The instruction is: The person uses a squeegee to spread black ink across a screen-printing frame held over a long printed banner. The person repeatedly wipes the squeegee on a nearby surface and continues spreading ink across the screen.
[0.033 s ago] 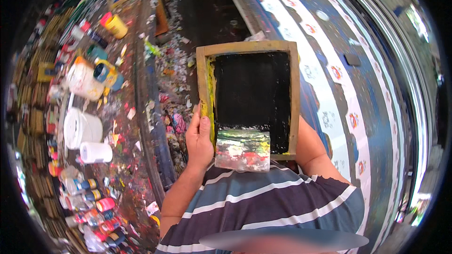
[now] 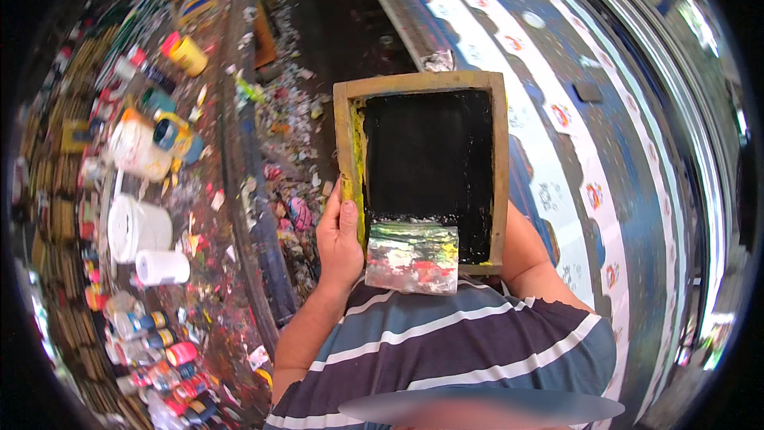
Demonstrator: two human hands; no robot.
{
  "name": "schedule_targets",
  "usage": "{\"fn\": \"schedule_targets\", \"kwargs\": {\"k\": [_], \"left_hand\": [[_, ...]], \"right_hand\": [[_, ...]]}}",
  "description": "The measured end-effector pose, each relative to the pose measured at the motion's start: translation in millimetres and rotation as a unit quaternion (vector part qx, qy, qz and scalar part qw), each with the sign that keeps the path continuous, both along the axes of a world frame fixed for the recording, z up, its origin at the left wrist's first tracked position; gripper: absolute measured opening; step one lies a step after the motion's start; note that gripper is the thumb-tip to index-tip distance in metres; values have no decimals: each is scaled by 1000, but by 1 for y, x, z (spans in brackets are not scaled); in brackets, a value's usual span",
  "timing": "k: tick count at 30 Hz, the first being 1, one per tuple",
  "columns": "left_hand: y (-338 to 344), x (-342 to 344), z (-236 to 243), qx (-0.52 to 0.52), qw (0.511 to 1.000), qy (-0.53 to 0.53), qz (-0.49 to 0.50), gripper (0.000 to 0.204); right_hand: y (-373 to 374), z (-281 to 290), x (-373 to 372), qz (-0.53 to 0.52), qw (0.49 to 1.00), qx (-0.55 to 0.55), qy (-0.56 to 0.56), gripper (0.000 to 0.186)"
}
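I hold a wooden-framed printing screen (image 2: 500,151) upright in front of my chest. Its mesh (image 2: 430,159) is black, with yellow paint along the inner left edge. A paint-smeared flat block (image 2: 412,257), streaked red, green and white, lies across the frame's lower edge. My left hand (image 2: 338,240) grips the frame's left side, thumb on the front. My right forearm (image 2: 527,259) reaches behind the frame's lower right corner, where the hand itself is hidden.
A long table (image 2: 629,215) on the right carries blue cloth with a white scalloped band of small motifs. On the left, a paint-spattered bench holds white buckets (image 2: 137,227), a yellow jar (image 2: 188,54) and several small paint bottles (image 2: 163,340). Scraps litter the floor (image 2: 290,135) between.
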State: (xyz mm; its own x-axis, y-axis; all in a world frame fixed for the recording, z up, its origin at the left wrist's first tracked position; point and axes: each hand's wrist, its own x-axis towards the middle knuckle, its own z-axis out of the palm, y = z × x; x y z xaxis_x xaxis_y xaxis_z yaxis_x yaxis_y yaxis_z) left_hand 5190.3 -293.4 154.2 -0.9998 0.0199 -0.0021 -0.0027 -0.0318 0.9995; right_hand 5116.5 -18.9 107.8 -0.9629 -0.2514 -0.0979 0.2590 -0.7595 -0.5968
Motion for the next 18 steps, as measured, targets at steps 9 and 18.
{"fn": "schedule_targets", "kwargs": {"k": [9, 18], "left_hand": [[107, 14, -6, 36, 979, -6, -199, 58], [153, 3, -27, -7, 967, -26, -253, 56]], "right_hand": [[135, -12, 93, -175, 984, -9, 15, 87], [155, -31, 169, -238, 971, -40, -2, 82]]}}
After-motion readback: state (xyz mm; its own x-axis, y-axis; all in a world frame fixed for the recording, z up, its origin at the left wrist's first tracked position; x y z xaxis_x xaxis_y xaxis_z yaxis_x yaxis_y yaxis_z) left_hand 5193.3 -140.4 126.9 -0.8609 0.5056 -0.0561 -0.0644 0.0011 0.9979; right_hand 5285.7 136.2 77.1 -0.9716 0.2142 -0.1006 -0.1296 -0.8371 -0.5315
